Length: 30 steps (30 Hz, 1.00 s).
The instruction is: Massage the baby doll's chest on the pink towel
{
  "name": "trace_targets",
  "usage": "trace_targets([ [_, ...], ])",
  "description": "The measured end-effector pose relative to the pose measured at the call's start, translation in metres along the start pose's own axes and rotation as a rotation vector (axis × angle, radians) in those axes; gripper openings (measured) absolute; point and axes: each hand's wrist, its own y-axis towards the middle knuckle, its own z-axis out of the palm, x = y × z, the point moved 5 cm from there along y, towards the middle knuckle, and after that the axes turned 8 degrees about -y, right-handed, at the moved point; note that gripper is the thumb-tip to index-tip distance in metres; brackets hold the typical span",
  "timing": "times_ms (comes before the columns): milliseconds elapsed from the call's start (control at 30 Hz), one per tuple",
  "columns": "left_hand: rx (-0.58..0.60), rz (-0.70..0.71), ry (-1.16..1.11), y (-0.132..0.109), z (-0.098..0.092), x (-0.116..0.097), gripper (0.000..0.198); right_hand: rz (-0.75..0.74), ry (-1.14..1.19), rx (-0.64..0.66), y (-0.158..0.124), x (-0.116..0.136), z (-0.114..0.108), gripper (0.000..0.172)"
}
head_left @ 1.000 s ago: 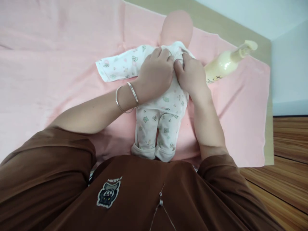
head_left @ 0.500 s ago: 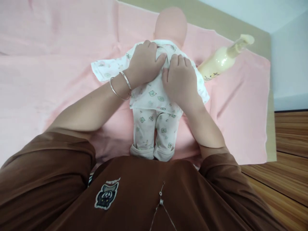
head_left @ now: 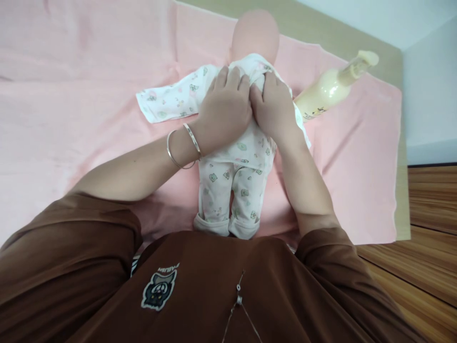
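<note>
A baby doll (head_left: 255, 33) lies with its head away from me and its face out of sight. It wears a white printed top (head_left: 178, 97) and matching trousers (head_left: 216, 190) with turned-up cuffs. My left hand (head_left: 226, 107) rests on the upper left of the doll's back, fingers stretched over the cloth, thumb hidden. Beside it, my right hand (head_left: 276, 105) has its fingers bent over a bunched fold of the top below the neck, its thumb touching or nearly touching my left hand. The doll's left sleeve sticks out sideways; the right sleeve is mostly behind my right hand.
A pink cloth (head_left: 357, 176) covers most of the tabletop (head_left: 402, 205). To the doll's right lies a cream pump bottle (head_left: 324, 90), tilted in view, its lower end partly hidden by the top. Wooden flooring (head_left: 432, 214) shows at the right.
My left hand has slid slightly down and right, its thumb now hidden and its fingers flatter. My right hand has shifted a little up and right. The collar has risen against the doll's head.
</note>
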Motion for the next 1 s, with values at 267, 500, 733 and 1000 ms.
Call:
trace_targets([
  [267,-0.047,-0.075,-0.195,0.023,0.015,0.046,0.016,-0.075,-0.052,0.046,-0.03,0.025,-0.016,0.042],
  [500,-0.102,-0.102,-0.234,0.028,0.03,0.063,0.026,-0.015,0.026,0.028,-0.008,0.007,-0.003,0.034],
  [733,-0.153,-0.153,-0.301,0.026,0.026,0.064,0.031,0.095,0.055,0.023,0.01,-0.014,0.017,0.04],
  [1000,-0.208,-0.204,-0.323,0.023,0.026,0.062,0.019,0.114,0.066,-0.006,0.011,-0.015,0.021,0.034],
])
